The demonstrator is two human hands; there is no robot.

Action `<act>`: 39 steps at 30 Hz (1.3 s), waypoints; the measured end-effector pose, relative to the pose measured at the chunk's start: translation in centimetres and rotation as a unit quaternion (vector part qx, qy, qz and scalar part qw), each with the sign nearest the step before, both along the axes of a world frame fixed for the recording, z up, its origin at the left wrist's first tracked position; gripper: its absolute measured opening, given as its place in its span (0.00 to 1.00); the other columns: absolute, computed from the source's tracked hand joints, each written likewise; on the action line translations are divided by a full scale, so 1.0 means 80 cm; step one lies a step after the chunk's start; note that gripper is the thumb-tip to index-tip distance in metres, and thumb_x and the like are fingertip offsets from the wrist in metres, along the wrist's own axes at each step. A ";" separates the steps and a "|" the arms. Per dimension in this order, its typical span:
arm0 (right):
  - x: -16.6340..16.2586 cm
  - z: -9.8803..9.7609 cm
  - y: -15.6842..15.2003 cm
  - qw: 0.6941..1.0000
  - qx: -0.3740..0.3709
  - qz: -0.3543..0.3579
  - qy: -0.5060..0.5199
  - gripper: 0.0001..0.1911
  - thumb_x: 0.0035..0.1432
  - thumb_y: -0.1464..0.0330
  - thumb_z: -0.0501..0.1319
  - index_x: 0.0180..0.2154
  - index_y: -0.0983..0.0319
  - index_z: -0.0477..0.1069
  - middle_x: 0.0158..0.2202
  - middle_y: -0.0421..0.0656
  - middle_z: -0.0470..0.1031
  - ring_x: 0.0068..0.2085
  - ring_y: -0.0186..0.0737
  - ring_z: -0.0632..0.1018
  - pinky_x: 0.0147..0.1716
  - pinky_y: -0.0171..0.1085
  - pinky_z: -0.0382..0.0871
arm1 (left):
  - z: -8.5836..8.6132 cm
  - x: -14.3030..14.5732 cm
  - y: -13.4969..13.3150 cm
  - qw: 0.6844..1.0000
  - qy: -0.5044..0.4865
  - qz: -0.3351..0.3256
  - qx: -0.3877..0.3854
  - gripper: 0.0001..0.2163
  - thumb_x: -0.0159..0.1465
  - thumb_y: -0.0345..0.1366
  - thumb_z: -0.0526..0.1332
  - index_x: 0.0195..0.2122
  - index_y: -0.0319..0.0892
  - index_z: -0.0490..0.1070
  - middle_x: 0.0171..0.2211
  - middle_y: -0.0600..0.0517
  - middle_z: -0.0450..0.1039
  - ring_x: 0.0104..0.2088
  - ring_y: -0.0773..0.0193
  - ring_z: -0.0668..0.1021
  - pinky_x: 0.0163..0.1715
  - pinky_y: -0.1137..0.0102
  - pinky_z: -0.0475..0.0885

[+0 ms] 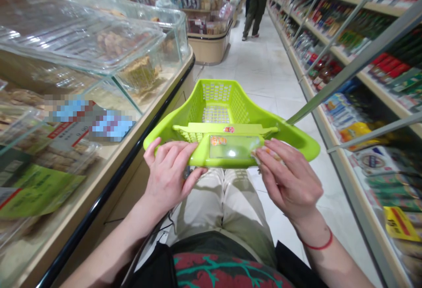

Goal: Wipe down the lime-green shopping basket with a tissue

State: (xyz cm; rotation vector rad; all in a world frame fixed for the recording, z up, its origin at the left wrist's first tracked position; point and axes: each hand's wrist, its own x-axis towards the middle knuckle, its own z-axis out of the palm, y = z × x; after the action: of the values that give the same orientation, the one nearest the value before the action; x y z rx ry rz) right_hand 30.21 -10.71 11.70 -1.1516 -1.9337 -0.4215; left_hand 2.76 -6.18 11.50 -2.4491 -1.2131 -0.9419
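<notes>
A lime-green plastic shopping cart [214, 89] with a perforated basket stands right in front of my body. My left hand [169, 171] is closed over the left part of its near handle bar, fingers on top and thumb below. At the right end of the handle, my right hand [288, 173] pinches a small, pale, patterned packet [260, 152], partly hidden by the fingers and blurred. Between the hands, a clear panel [234, 147] is set in the handle. A green flap [198, 127] with a small sticker spans the cart behind it.
To the left runs a counter with clear-lidded food bins [108, 37] and a black bumper rail [132, 147]. Stocked shelves [349, 46] with slanting metal bars line the right. Farther along the tiled aisle [260, 66], a person [257, 4] stands near a display island [211, 46].
</notes>
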 end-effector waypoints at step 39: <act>-0.012 0.021 -0.003 0.997 -0.065 0.018 -0.026 0.22 0.63 0.76 0.61 0.58 0.63 0.70 0.58 0.57 0.74 0.62 0.55 0.73 0.60 0.56 0.70 | 0.000 -0.005 0.006 1.000 -0.015 -0.014 0.018 0.17 0.67 0.44 0.61 0.54 0.43 0.68 0.43 0.48 0.79 0.46 0.55 0.76 0.60 0.54 0.56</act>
State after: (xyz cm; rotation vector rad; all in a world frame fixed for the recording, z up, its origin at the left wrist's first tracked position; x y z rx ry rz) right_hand 29.29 -10.97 13.36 -1.1969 -2.0488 -0.3114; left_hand 2.38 -5.73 11.53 -2.4401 -1.1635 -1.0015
